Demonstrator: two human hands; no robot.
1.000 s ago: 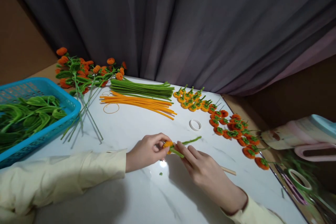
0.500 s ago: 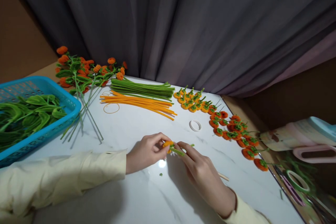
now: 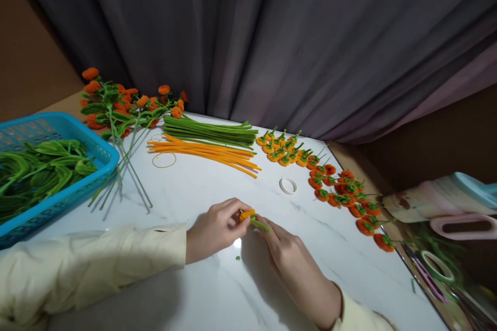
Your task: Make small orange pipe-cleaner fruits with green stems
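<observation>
A small yellow-orange fuzzy flower head [image 3: 246, 214] with a short green fuzzy strip [image 3: 259, 224] projecting from it is positioned above the near-centre of the white marble-patterned tabletop [image 3: 229, 186]. The left hand [image 3: 215, 230] grips the flower head, its thumb and index finger clamped on the yellow-orange part. The right hand [image 3: 297, 264] is placed at the green strip with its leading fingers close together; whether they are clamped on the strip cannot be determined. Both arms are covered by pale cream sleeves [image 3: 147, 248]. A small green scrap [image 3: 237, 258] lies on the tabletop below the hands. Beyond the right hand lies a white ring [image 3: 289, 192]. Farther back, a bundle of orange-yellow fuzzy stems [image 3: 205, 154] lies in front of a bundle of green fuzzy stems [image 3: 209, 132]. To the right of these bundles, a cluster of yellow flower heads with green bases [image 3: 285, 158] adjoins a cluster of dark orange flower heads [image 3: 347, 187]. At the far left, a blue perforated plastic basket [image 3: 110, 159] contains green fuzzy leaves [image 3: 58, 165]; behind it lie orange flowers on long green stems [image 3: 126, 108]. A dark grey curtain [image 3: 233, 36] hangs behind the tabletop.
</observation>
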